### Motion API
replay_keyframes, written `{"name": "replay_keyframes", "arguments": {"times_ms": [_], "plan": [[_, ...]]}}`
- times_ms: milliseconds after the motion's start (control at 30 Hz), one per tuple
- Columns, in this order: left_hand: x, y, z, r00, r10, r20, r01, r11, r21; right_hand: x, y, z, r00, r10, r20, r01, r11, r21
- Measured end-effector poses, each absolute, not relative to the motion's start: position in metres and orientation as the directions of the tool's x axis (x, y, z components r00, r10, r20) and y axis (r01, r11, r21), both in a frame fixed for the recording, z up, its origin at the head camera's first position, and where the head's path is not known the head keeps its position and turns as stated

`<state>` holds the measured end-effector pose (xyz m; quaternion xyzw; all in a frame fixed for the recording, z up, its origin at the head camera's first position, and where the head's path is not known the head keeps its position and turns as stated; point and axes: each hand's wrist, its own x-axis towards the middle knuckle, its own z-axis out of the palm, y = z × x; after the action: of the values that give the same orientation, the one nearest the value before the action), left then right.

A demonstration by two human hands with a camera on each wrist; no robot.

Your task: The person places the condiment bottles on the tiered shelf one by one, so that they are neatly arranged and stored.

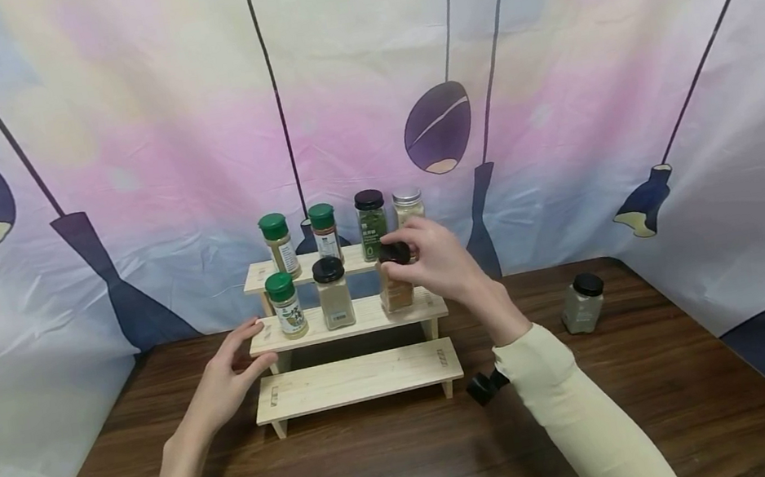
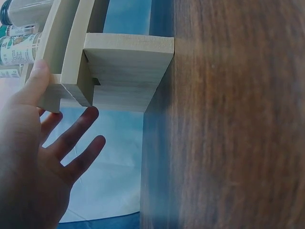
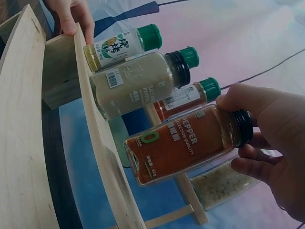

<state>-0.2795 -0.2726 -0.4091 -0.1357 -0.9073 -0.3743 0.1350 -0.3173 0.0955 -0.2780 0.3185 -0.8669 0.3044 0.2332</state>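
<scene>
On the middle step of the wooden spice rack (image 1: 365, 317) stands the pepper jar (image 1: 396, 286), straight up, its black cap on top. The right hand (image 1: 430, 260) curls its fingers around that cap. The left hand (image 1: 228, 377) lies open, fingers spread, touching the rack's left end. The rack sits on a dark brown wood table (image 1: 600, 404) before a painted cloth wall (image 1: 552, 81). The jar is clear with orange-red powder inside.

We see even, soft indoor light on the table (image 1: 387, 468), with faint shadows under the wooden rack (image 1: 357, 380). Our head view bows outward at its edges; both wrist views run dimmer, bluish and slightly blurred.
</scene>
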Motion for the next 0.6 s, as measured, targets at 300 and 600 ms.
{"name": "replay_keyframes", "arguments": {"times_ms": [300, 600], "plan": [[-0.279, -0.272, -0.409, -0.928, 0.143, 0.344, 0.345, 0.683, 0.644, -0.323, 0.081, -0.278, -0.749, -0.417, 0.514, -0.642, 0.649, -0.408], [-0.279, -0.271, -0.408, -0.93, 0.145, 0.338, 0.341, 0.684, 0.645, -0.325, 0.074, -0.279, -0.772, -0.427, 0.471, -0.617, 0.681, -0.394]]}}
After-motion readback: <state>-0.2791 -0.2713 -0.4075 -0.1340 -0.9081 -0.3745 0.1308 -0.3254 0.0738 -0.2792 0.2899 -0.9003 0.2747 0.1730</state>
